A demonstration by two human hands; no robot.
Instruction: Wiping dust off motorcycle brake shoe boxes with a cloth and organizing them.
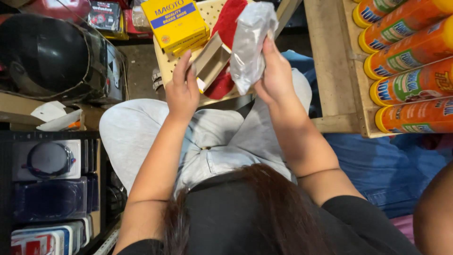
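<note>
Fingers of our left hand (183, 92) were curled around a small open cardboard box (211, 60), tan inside, gripping it by its lower edge and tilting it toward the right. Our right hand (276, 75) was closed on a crinkled grey plastic bag (251, 40) wrapped around something we could not make out, holding it upright just beside the box's open mouth, the two nearly touching. Behind both sat a red fabric piece (230, 21), partly hidden by the bag. Beyond that lay a pale perforated board (165, 61) carrying a yellow rectangular cardboard box (175, 23) with blue lettering. Below our hands were our grey trousers (137, 137). To the right stood a wooden rack (332, 66) holding a row of orange spray cans (410, 52) lying on their sides. At far left rested a glossy black helmet (49, 56), and near it, lower down, blister-packed parts in a dark tray (49, 163).
</note>
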